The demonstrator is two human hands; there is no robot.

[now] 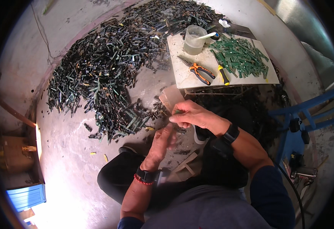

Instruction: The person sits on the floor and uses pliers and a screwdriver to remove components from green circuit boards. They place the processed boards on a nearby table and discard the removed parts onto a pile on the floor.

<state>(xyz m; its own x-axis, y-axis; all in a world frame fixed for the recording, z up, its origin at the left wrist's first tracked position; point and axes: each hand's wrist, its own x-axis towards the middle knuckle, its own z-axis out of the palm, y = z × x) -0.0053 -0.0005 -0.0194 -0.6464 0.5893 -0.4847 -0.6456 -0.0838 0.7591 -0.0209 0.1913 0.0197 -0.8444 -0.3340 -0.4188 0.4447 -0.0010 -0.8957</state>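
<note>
Close handwork, with much apparently left to do

Just off the counter's near edge, a person's bare right hand (192,112) has thumb and forefinger pressed together, apparently pinching a small green piece (178,112), mostly hidden by the fingers. The bare left hand (160,145) is just below and to the left, blurred; whether it grips anything cannot be told.

Beyond the hands stands a low, white-topped counter (182,74). Orange-and-black pliers (197,70) lie by its near left corner, and a yellow-and-black handled tool (223,74) lies near the middle of the near edge. Toward the far left corner stands a translucent plastic cup (193,44) of liquid, a white-handled implement (206,36) leaning out of it. A loose pile of flat green strips (239,57) covers much of the right half.

Across the grey concrete floor (69,129), left of the counter and beyond its far edge, spreads a huge heap of dark, narrow strips (98,76). If the green pile is finished work, only a small share seems done; the far larger heap appears to remain.
</note>
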